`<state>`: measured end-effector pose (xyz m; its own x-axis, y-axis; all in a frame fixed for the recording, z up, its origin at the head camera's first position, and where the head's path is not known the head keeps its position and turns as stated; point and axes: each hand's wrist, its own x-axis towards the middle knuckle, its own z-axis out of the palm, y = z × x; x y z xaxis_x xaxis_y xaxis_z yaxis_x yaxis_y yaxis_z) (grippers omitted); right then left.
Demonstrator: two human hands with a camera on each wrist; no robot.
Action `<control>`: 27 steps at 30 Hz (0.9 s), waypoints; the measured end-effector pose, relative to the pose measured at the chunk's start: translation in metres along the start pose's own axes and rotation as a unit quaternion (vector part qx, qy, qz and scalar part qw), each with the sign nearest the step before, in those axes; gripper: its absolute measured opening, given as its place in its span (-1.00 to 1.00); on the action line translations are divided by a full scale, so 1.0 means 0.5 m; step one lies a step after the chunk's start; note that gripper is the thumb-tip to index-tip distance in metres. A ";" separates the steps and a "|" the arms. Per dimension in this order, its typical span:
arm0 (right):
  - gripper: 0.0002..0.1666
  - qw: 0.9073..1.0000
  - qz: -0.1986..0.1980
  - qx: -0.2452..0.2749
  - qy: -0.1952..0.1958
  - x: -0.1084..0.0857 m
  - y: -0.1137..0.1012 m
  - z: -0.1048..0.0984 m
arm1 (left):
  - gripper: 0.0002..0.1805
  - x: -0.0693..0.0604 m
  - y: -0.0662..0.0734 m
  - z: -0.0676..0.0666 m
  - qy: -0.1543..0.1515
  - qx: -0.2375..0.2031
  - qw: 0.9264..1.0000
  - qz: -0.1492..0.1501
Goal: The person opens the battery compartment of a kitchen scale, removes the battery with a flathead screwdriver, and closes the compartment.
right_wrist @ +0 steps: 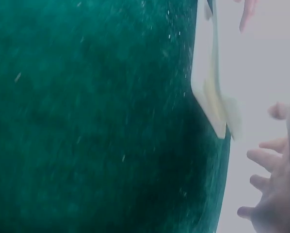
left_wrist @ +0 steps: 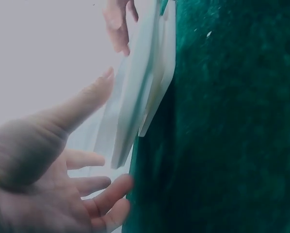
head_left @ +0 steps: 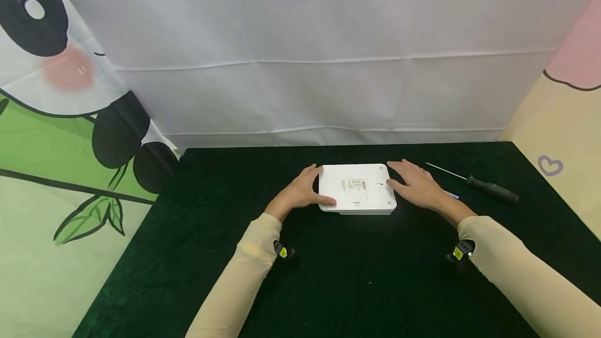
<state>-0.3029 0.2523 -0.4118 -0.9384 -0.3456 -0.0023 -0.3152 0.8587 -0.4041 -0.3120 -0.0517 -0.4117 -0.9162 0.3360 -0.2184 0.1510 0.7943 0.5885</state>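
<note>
A flat white device (head_left: 335, 192) with rounded corners and a printed label on its upper face lies on the table. A second white layer (left_wrist: 159, 92) shows beneath its upper slab in the left wrist view. My left hand (head_left: 302, 189) is at the device's left side, thumb over the near left corner and fingers spread by the far left one. My right hand (head_left: 415, 185) is at the right edge, fingers extended and thumb tip near the side. Whether either hand bears on the device is hard to tell.
A screwdriver (head_left: 493, 190) with a dark handle lies right of my right hand, its shaft pointing back left. A small blue-and-white item (head_left: 452, 195) is partly hidden by my right wrist. Dark green cloth (head_left: 357, 286) covers the table, with a white curtain (head_left: 300, 98) behind.
</note>
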 end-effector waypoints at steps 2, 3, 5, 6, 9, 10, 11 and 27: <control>-0.32 1.000 -0.005 0.009 -0.002 -0.005 0.010 -0.003 | 0.08 0.000 -0.008 -0.013 -0.009 -0.004 1.000 0.005; -0.33 1.000 -0.008 0.010 -0.002 -0.007 0.015 -0.004 | 0.07 0.000 -0.014 -0.020 -0.017 -0.006 1.000 0.007; -0.33 1.000 -0.016 0.006 -0.001 -0.010 0.023 -0.003 | 0.05 0.000 -0.026 -0.035 -0.035 -0.006 0.999 0.015; -0.33 1.000 -0.021 0.001 0.000 -0.012 0.026 -0.002 | 0.04 0.000 -0.032 -0.042 -0.045 -0.006 0.999 0.018; -0.29 0.999 -0.032 -0.016 0.002 -0.016 0.033 0.005 | -0.03 -0.002 -0.050 -0.056 -0.066 0.003 0.997 0.027; -0.28 0.999 -0.035 -0.020 0.002 -0.017 0.034 0.008 | -0.05 -0.002 -0.055 -0.057 -0.067 0.015 0.997 0.031; -0.26 0.999 -0.036 -0.023 0.001 -0.019 0.034 0.011 | -0.06 -0.002 -0.058 -0.057 -0.065 0.027 0.997 0.034; -0.24 0.998 -0.047 -0.031 0.003 -0.028 0.039 0.029 | -0.16 -0.008 -0.048 -0.003 0.069 0.181 0.981 0.018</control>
<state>-0.2940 0.2682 -0.4329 -0.9048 -0.4239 0.0397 -0.4105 0.8439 -0.3455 -0.3125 -0.0727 -0.4238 -0.9459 0.3143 -0.0807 0.2822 0.9196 0.2733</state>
